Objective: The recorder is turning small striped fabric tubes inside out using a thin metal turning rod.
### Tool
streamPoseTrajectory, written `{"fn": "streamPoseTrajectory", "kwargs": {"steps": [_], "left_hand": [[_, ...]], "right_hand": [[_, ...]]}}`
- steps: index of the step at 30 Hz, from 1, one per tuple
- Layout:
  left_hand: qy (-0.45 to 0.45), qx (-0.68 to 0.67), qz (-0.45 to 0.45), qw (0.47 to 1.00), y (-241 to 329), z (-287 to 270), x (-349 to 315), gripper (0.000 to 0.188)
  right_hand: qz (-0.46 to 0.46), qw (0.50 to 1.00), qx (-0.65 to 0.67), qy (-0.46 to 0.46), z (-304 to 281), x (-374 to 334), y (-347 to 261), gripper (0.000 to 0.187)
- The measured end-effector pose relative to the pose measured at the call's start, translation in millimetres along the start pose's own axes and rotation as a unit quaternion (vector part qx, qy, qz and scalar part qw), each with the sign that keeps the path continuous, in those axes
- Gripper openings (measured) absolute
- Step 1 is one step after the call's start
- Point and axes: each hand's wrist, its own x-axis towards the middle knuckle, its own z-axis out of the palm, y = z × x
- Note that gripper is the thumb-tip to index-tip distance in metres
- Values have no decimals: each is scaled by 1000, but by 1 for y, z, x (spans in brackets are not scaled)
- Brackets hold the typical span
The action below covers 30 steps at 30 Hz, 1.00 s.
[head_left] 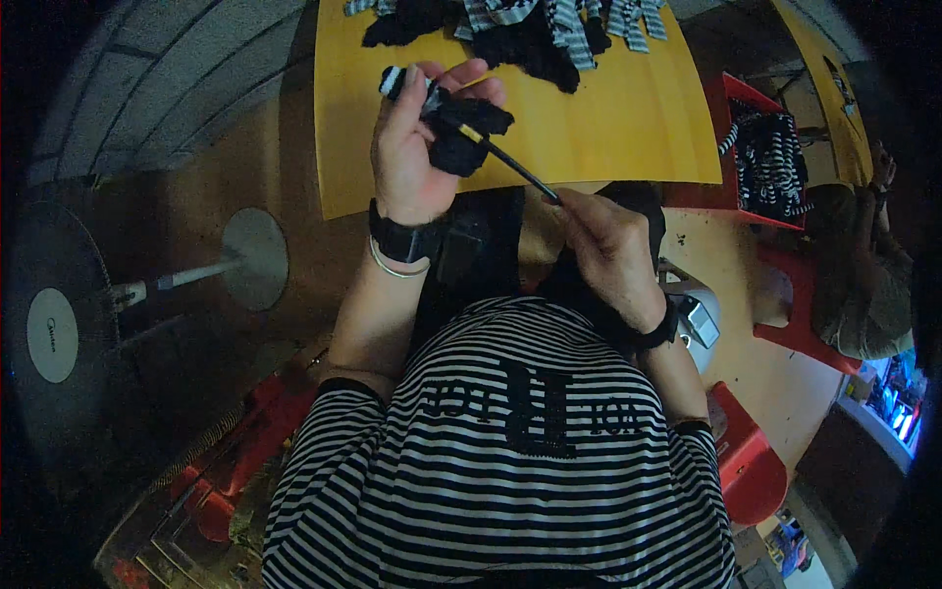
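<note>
Near the front edge of the yellow table, my left hand [404, 162] is closed on a small black fuzzy fabric piece [459, 149], palm up with some fingers curled. A black-and-white striped end [393, 83] of fabric pokes out by the thumb. My right hand [610, 247], lower and to the right, pinches one end of a thin dark rod [520, 171]. The rod slants up to the left, and its far part, with a yellowish band, meets the black fabric. Whether the tip goes inside the fabric is hidden.
Striped and black fabric pieces [530, 44] lie heaped at the far side of the yellow table [628, 128]. A red bin [728, 93] of striped pieces stands to the right. Beyond it another person [873, 285] sits. A standing fan [54, 329] is at left, a red stool [748, 456] lower right.
</note>
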Motion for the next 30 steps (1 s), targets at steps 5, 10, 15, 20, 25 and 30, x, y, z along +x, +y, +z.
{"fn": "streamPoseTrajectory", "kwargs": {"steps": [5, 10, 15, 20, 25, 30], "left_hand": [[-39, -35, -27, 998, -2, 2, -2, 34], [-125, -50, -28, 991, 2, -8, 2, 35], [-66, 19, -17, 998, -4, 0, -2, 35], [-77, 2, -10, 997, -6, 3, -3, 33], [-53, 30, 43, 997, -10, 12, -7, 38], [-132, 69, 64, 987, -3, 14, -4, 31]], "right_hand": [[-16, 1000, 4, 14, 2, 3, 2, 24], [-12, 1000, 17, 4, 3, 1, 1, 23], [-16, 1000, 0, 20, 4, 4, 0, 22], [-48, 997, 15, 64, 13, 4, 6, 20], [37, 999, 1, 7, 14, 6, -10, 22], [-24, 998, 16, 62, 27, 6, -9, 19]]}}
